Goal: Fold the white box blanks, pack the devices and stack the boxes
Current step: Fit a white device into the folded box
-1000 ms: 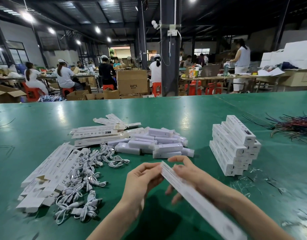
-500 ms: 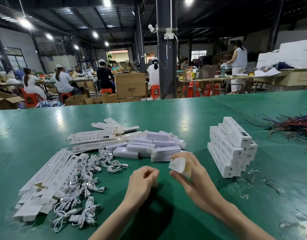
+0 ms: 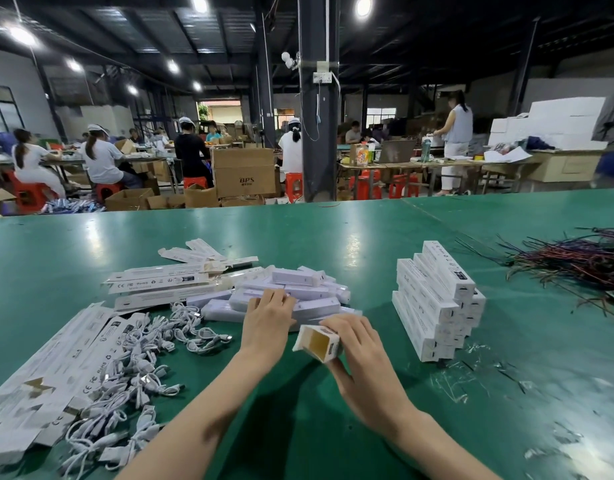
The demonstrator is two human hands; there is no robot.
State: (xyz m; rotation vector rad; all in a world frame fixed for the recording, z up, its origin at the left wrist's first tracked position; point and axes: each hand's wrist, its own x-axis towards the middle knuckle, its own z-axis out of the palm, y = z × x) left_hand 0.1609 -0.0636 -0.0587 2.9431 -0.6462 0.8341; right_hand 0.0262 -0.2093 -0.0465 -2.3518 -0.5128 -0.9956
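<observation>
Gripping open-mouthed box (image 3: 318, 342), right fingers (image 3: 354, 329) curled; left fingers (image 3: 274, 301) straight atop device pile (image 3: 309, 278); stack (image 3: 437, 292) apart rightward.

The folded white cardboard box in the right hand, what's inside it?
Through the open end of the folded white cardboard box, only bare tan inner walls show. Its far end is covered by the right hand.

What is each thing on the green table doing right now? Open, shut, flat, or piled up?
Box, folded up, end open, held by the right hand.
Devices, loose pile, unpacked.
Left hand, fingers resting on the devices.
Stacked boxes, shut, piled neatly.
Box blanks, flat, unfolded.
White cables, tangled heap.
Coloured wires, tangled heap.
</observation>
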